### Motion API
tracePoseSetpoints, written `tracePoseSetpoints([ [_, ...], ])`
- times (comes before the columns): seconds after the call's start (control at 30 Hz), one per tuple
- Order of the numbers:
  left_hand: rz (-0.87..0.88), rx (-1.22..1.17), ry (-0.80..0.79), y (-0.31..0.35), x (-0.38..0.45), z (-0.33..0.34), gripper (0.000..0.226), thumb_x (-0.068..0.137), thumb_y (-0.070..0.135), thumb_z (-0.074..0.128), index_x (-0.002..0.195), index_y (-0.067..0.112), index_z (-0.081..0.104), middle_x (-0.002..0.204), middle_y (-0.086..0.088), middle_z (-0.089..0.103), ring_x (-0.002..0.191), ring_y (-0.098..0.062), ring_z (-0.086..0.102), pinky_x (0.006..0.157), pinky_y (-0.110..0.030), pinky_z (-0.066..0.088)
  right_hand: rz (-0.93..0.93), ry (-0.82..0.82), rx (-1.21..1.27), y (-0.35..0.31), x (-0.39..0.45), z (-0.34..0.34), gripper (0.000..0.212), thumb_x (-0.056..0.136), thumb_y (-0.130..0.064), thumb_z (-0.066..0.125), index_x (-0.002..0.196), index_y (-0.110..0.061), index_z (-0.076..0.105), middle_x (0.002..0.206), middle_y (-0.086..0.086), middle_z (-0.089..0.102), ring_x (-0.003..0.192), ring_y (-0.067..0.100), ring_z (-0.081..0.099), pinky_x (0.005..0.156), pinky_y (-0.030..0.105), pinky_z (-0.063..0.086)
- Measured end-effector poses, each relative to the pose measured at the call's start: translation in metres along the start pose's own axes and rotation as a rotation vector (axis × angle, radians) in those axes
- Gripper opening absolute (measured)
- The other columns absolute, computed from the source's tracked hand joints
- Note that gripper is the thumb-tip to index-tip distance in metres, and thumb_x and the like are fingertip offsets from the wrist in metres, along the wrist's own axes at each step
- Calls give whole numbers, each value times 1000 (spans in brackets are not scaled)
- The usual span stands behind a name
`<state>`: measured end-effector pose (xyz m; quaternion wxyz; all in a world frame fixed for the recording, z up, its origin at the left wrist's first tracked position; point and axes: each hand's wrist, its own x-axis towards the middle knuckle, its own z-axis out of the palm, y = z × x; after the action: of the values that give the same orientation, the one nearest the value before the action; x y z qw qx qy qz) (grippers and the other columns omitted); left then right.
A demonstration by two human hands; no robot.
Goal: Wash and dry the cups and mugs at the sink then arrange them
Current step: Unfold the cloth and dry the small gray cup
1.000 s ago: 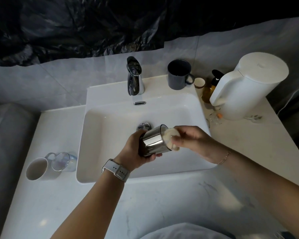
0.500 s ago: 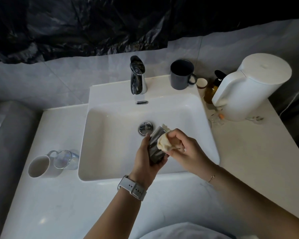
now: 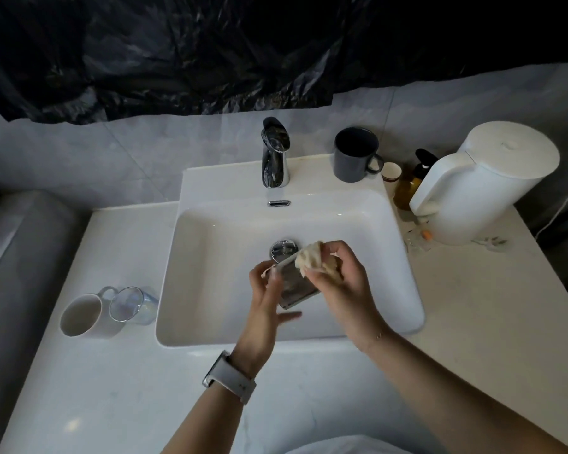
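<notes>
Over the white sink [image 3: 210,335] my left hand [image 3: 265,301] holds a shiny steel cup [image 3: 295,285], tilted with its mouth pointing away from me. My right hand [image 3: 340,283] grips a cream sponge [image 3: 310,262] pressed against the cup's upper side near the rim. A white mug [image 3: 82,317] and a clear glass mug [image 3: 128,306] lie on their sides on the counter left of the sink. A dark grey mug [image 3: 354,155] stands upright on the sink ledge, right of the faucet [image 3: 275,155].
A white kettle [image 3: 486,185] stands at the right on the counter, with an amber pump bottle [image 3: 409,185] and a small paper cup [image 3: 391,172] beside it. The drain plug [image 3: 284,249] sits in the basin. Black plastic sheeting covers the wall above.
My left hand has turned the steel cup from mouth-right to mouth pointing away. My right hand has drawn the sponge out of the cup's mouth and onto its outer side.
</notes>
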<state>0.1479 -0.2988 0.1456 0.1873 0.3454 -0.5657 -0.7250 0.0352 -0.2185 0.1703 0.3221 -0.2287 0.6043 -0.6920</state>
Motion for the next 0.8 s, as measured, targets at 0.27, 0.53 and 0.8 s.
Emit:
tracePoseSetpoints([
  [0.27,-167,-239,234,10,3,15,39,103,44,37,105,13,60,82,-12,60,61,-20,52,50,-26,42,-214,-124,-285,8,-29,-2,37,79,9,60,84,-24,44,68,-22,58,59,-5,47,56,8,38],
  [0.53,560,606,-36,-2,13,-7,31,94,43,50,123,38,43,126,6,45,101,-2,56,84,-16,47,281,141,313,-5,9,-7,21,84,-6,69,103,-6,59,91,6,71,89,19,66,79,28,49],
  [0.8,-239,-266,66,22,16,17,45,103,47,37,126,14,57,119,-12,69,104,-28,69,76,-44,60,-200,7,-94,13,-19,-4,16,81,-21,63,89,-22,49,80,0,59,77,11,57,71,27,48],
])
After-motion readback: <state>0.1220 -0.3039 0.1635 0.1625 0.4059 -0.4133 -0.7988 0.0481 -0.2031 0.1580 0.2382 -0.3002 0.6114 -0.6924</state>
